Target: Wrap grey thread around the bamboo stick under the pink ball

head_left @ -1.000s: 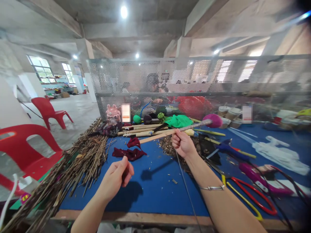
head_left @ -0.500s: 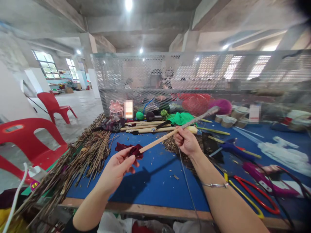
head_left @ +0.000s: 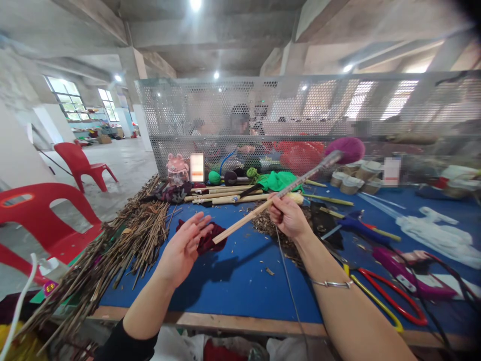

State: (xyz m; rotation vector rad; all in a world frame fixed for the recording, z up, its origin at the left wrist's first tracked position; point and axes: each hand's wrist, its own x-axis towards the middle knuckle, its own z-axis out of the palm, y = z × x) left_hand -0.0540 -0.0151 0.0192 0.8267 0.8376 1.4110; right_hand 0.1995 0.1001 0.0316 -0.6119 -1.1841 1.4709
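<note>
My right hand (head_left: 288,216) is closed round a long wooden stick (head_left: 244,220). The stick slants up to the right; its upper part is wrapped in something grey and shiny, and its bare pale end points down to the left. A thin grey cord (head_left: 286,273) hangs below this hand. My left hand (head_left: 183,245) is open, fingers stretched, just left of the stick's lower end and apart from it. Dark red cloth (head_left: 212,239) lies on the blue table (head_left: 240,291) behind the left fingers and under the stick's tip.
Thin twigs (head_left: 139,240) pile up at the left edge. Behind lie pale sticks (head_left: 240,199), green cloth (head_left: 280,181) and yarn balls (head_left: 214,177), before a perforated metal screen (head_left: 188,110). Red-and-yellow-handled cutters (head_left: 398,301) and a purple tool (head_left: 409,273) lie at right.
My left hand has let go of the dark red cloth at the stick's lower end and opened its fingers. The cloth now lies on the table. My right hand keeps hold of the stick.
</note>
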